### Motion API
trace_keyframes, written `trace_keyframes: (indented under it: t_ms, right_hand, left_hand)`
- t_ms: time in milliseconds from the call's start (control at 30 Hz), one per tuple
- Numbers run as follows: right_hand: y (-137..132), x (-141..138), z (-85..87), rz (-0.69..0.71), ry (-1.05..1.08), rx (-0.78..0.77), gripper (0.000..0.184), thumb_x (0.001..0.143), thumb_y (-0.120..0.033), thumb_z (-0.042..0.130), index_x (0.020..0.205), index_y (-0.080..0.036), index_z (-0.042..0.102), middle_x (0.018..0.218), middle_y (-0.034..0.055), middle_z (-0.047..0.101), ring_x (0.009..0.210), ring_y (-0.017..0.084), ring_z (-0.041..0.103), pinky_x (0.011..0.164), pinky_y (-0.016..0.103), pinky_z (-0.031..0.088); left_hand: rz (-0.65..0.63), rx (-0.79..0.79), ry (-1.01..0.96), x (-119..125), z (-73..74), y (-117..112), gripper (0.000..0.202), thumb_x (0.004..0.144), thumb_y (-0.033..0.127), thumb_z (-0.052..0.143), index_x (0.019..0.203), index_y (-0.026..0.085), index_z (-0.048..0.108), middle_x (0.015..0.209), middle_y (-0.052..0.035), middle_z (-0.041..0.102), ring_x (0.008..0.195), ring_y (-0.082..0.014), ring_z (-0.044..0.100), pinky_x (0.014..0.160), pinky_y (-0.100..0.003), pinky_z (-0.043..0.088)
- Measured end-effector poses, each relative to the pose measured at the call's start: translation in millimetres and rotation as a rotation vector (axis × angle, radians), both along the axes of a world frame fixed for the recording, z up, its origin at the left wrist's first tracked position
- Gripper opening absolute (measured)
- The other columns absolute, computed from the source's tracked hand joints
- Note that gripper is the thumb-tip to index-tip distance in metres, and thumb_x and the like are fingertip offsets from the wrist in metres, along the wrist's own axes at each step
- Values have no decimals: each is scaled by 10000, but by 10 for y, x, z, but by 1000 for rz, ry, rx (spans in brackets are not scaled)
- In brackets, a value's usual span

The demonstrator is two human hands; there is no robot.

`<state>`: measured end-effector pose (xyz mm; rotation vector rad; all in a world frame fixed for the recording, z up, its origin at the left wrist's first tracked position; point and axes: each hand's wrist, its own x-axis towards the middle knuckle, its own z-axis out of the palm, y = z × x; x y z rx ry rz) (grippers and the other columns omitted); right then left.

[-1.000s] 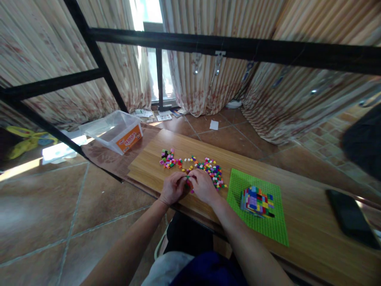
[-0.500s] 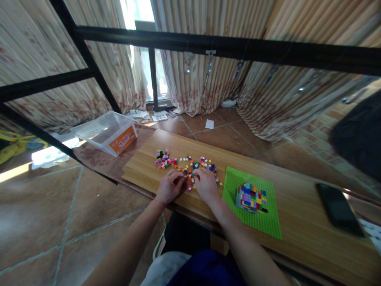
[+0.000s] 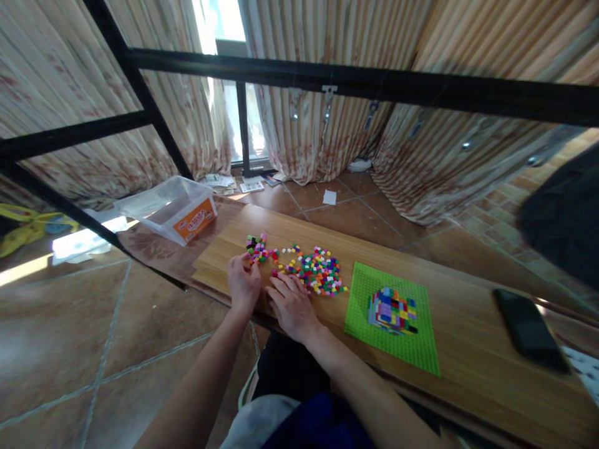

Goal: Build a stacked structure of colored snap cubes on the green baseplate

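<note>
Small coloured toy bricks (image 3: 322, 272) lie in a loose pile on the wooden board, with a smaller, mostly pink cluster (image 3: 257, 248) to the left. At that cluster's near left edge is my left hand (image 3: 244, 287), its fingers curled in and the tips together; whatever they hold is too small to make out. My right hand (image 3: 292, 305) rests low over the near left side of the big pile, fingers stretched and slightly apart. Right of the pile, a green baseplate (image 3: 421, 349) carries a multicoloured block build (image 3: 392, 310), which neither hand touches.
A clear plastic box (image 3: 163, 209) with an orange label stands off the board's left end. On the right of the wooden board (image 3: 468, 330) lies a black phone (image 3: 531, 330). A dark metal bar (image 3: 299, 72) crosses beyond the board, in front of curtains.
Both hands have moved left from the big pile, the left one to the smaller cluster. My right hand has gone from pinching to stretched fingers, uncovering more of the pile.
</note>
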<state>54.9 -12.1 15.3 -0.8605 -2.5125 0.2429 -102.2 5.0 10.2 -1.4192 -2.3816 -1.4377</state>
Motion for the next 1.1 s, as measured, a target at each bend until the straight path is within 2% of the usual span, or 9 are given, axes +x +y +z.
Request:
trace_keyframes:
  t_ms: [67,167,300,400,467,600,767,833,1100]
  right_hand:
    - [56,30,-21,-13,-12,-2,262,929,-207,498,1165,-194,611,1315,66,590,1299,248,406,1113,457,247]
    - [128,101,-38,-107,-18,9,264,932,-170,481,1154,-190,621,1289,67,611,1289,261,416,1098,474,250]
    - [176,207,-59,-248,-4,27,267,907,-111,484,1100,-183,653,1233,75,638,1253,278,432,1083,474,261]
    - [170,258,-59,-297,23,33,274,897,-111,486,1094,-191,661,1230,87,632,1242,283,431,1068,470,283]
    - [147,265,-41,-304,49,22,282,894,-118,492,1110,-195,656,1236,93,624,1241,281,430,1064,468,295]
    - [51,196,33,-245,106,-1,289,912,-149,484,1155,-199,634,1260,84,611,1238,264,434,1077,460,303]
    - [-85,40,80,-31,41,-31,274,914,-206,519,1170,-217,614,1324,58,581,1291,252,404,1112,477,271]
    - [-101,20,67,6,3,-56,283,896,-228,558,1172,-202,608,1320,65,584,1301,255,402,1121,487,258]
    - [28,207,35,-215,-8,-67,268,874,-239,598,1137,-193,623,1279,86,609,1294,272,418,1124,508,239]
  left_hand:
    - [-52,-90,63,-49,20,47,250,819,190,529,1033,121,637,997,-136,626,929,-243,607,873,-389,511]
    - [-147,-173,129,-45,31,78,235,829,162,497,1003,133,652,997,-136,627,971,-263,604,899,-414,504]
    - [-311,-144,107,53,0,43,206,837,178,521,992,164,657,1009,-105,629,977,-235,610,908,-388,514]
    - [-422,-92,64,100,-14,15,216,853,185,521,1029,178,645,1065,-97,626,1003,-213,610,910,-366,521]
    - [-401,-62,47,86,-4,26,236,863,178,507,1062,178,633,1088,-102,623,1025,-213,609,914,-367,520]
    - [-269,-71,83,-31,44,119,294,855,142,488,1120,142,616,1088,-129,621,1026,-232,618,915,-373,515]
    - [-277,-194,187,-136,70,254,309,833,129,502,1117,140,623,1086,-133,647,1021,-252,626,930,-379,504]
    - [-277,-220,215,-141,71,285,294,839,144,507,1107,150,627,1096,-129,652,1041,-255,620,935,-374,501]
    - [-280,-373,309,-93,139,260,228,885,195,471,1054,149,617,1073,-126,641,952,-246,635,837,-342,510]
